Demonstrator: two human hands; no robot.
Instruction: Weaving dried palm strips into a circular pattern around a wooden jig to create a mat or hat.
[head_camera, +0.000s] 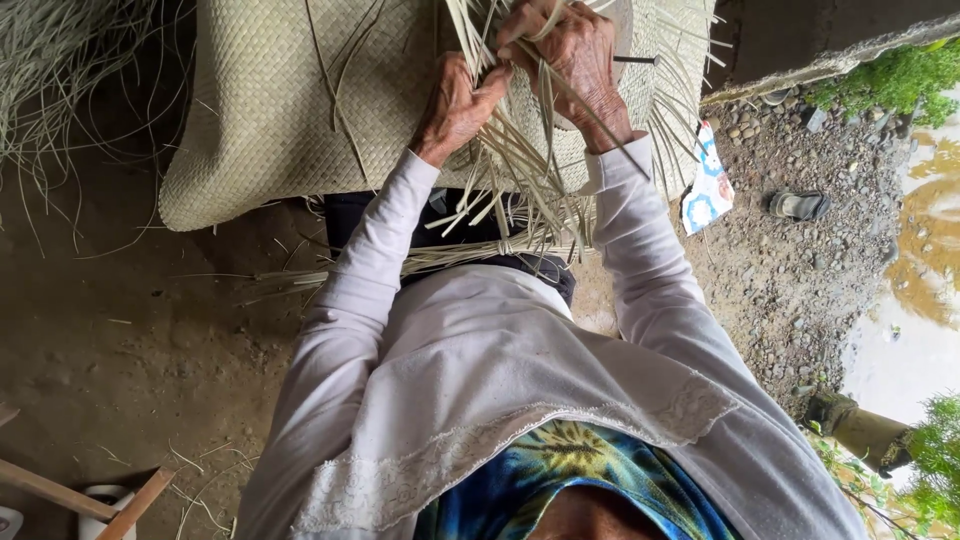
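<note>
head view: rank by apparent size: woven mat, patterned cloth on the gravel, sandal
1. woven mat, by far the largest.
2. patterned cloth.
3. sandal, smallest, though close to the cloth and farther from the camera than the mat, so true sizes are unsure.

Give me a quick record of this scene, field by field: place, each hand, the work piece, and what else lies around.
place: outdoors, bare dirt ground
left hand: pinching loose pale strips at the mat's edge
right hand: gripping a bunch of the same strips
woven mat: pale, plaited, unfinished edge with free strips
clothing: white long sleeves
nearby: sandal on gravel, patterned cloth, wooden sticks
</note>
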